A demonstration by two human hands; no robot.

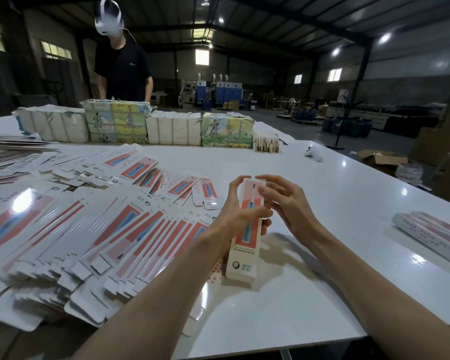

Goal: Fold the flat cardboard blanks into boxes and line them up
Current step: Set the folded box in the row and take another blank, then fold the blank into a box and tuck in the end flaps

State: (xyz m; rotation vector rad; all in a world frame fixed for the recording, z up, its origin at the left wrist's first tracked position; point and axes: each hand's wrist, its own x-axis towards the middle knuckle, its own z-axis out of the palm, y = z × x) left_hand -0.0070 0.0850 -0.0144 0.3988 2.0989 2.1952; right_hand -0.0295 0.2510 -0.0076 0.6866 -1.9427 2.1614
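Fingers of the left hand (pixel 233 213) curl round the middle of a long, slim white cardboard box (pixel 243 258), the thumb lying across its printed front and the other fingers out of sight behind it. Fingers of the right hand (pixel 283 201) are bent and grasp the box's far end, the forefinger hooked over the top edge and the other tips resting on the front face just beside the left thumb. The cardboard box is held off the table, tilted, with its near end low and towards the person and its far end between the two sets of fingertips. Its front bears a coral-red panel with a picture of a blue toothbrush, and below that a white band with small dark print and a round black logo. The near end looks squared up.

To the left of the left fingers, a wide heap of flat blanks (pixel 89 229) in the same white, coral and blue print overlaps in loose rows. Well to the right of the right fingers, a few folded boxes (pixel 431 233) lie side by side on the glossy white table (pixel 309 294). Beyond the fingertips, at the far edge, stand wrapped paper bundles (pixel 115 123), and behind them a person in a black T-shirt (pixel 122 66).
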